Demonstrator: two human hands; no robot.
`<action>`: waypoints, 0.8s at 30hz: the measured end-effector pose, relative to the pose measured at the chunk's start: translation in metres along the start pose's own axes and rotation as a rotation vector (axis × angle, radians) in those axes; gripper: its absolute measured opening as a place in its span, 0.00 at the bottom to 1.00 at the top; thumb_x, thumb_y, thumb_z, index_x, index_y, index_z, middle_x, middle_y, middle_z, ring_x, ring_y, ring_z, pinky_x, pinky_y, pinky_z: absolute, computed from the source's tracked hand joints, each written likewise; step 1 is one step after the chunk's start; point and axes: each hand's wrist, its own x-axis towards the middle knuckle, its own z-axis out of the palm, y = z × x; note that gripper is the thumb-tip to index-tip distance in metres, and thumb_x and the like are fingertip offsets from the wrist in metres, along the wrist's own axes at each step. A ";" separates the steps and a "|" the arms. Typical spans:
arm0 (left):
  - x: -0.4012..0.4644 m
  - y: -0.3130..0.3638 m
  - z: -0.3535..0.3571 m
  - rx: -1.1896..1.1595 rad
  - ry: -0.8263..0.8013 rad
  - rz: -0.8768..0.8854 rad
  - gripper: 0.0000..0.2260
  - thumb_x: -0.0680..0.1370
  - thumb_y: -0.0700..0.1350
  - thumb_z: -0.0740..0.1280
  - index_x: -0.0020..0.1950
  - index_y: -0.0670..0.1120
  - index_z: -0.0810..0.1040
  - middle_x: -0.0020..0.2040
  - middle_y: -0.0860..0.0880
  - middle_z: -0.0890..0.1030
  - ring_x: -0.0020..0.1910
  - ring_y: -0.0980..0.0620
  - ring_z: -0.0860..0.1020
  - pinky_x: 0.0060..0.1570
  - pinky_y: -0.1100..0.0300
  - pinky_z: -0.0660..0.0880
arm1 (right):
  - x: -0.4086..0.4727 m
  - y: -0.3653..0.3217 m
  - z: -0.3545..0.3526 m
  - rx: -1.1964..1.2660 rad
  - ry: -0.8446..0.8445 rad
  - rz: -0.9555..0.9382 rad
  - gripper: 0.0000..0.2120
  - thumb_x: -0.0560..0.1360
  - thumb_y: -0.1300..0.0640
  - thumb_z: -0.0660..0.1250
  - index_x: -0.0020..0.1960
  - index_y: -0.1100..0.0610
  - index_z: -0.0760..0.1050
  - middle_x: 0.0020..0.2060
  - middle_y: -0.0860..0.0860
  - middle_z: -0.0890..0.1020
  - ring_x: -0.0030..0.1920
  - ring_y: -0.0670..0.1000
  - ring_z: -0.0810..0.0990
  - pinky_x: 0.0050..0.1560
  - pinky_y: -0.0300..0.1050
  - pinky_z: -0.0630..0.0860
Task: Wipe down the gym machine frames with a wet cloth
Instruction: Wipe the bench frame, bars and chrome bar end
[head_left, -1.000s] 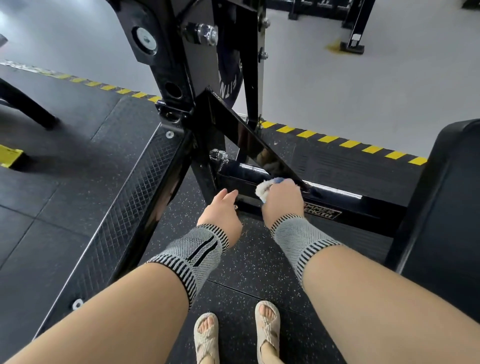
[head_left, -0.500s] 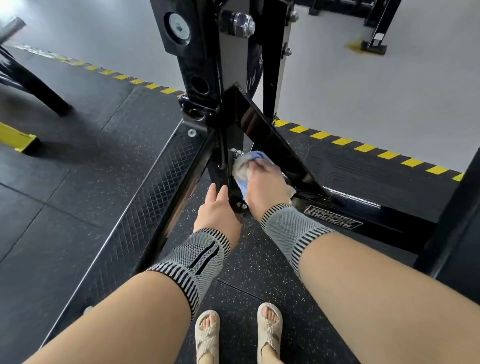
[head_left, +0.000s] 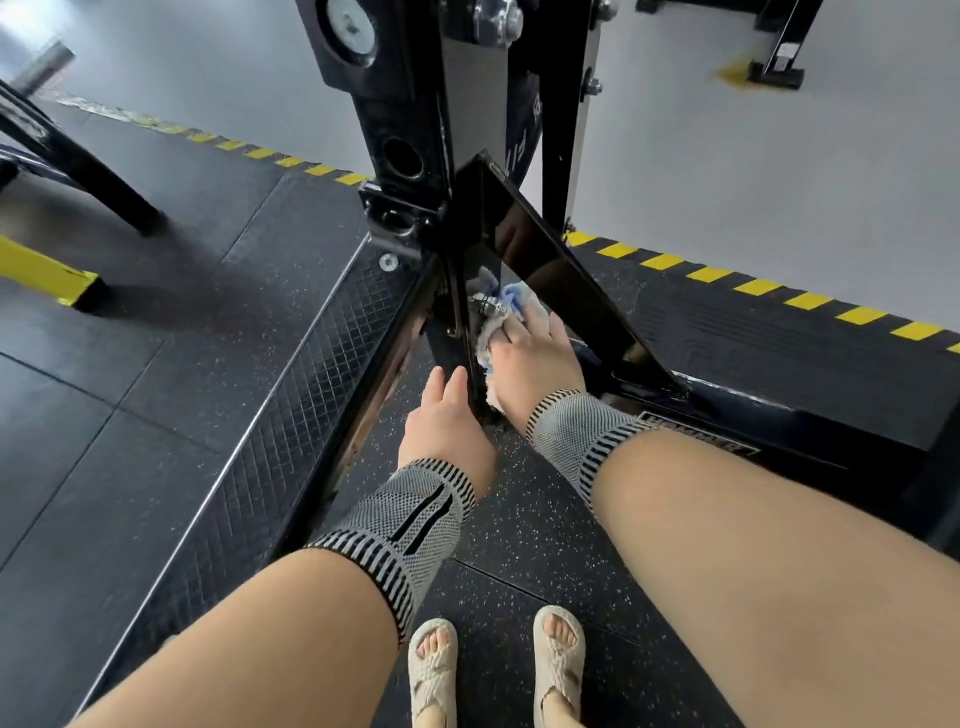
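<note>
A black gym machine frame (head_left: 566, 280) rises in front of me, with an upright post, a slanted brace and a low base bar. My right hand (head_left: 535, 364) presses a white and blue cloth (head_left: 514, 306) flat against the joint where the post meets the brace, beside a silver bolt (head_left: 488, 304). The fingers lie fairly straight over the cloth. My left hand (head_left: 441, 415) rests with straight fingers against the foot of the upright post, holding nothing. Both wrists wear grey striped knit bands.
A black textured footplate (head_left: 291, 415) slopes down on the left. Speckled rubber flooring (head_left: 519, 525) lies under my sandalled feet (head_left: 493, 665). Yellow-black hazard tape (head_left: 753, 286) edges the mat. Another machine's leg (head_left: 93, 182) stands far left, and a yellow block (head_left: 47, 275) lies nearby.
My right hand has slid the cloth left along the base bar and up into the joint by the bolt. My left hand has stayed at the post's foot. The view has moved closer.
</note>
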 end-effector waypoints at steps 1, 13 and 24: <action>0.002 -0.002 0.002 0.011 -0.006 -0.011 0.37 0.75 0.32 0.59 0.79 0.53 0.50 0.79 0.56 0.47 0.71 0.45 0.65 0.65 0.48 0.71 | -0.002 -0.001 0.001 0.030 0.033 -0.024 0.22 0.79 0.53 0.56 0.71 0.59 0.66 0.73 0.55 0.65 0.76 0.56 0.53 0.74 0.51 0.51; 0.030 -0.033 0.134 0.156 -0.217 0.048 0.37 0.75 0.30 0.57 0.79 0.55 0.49 0.78 0.61 0.46 0.71 0.48 0.65 0.64 0.51 0.72 | -0.122 0.016 0.151 0.517 -0.151 0.293 0.15 0.78 0.56 0.61 0.64 0.50 0.70 0.59 0.47 0.76 0.57 0.50 0.74 0.59 0.44 0.72; 0.125 -0.107 0.269 0.342 -0.236 0.218 0.41 0.73 0.30 0.62 0.79 0.54 0.48 0.79 0.60 0.47 0.73 0.49 0.62 0.64 0.50 0.72 | -0.099 0.020 0.324 0.697 0.004 0.494 0.12 0.79 0.58 0.60 0.61 0.54 0.73 0.46 0.49 0.75 0.44 0.50 0.75 0.46 0.42 0.71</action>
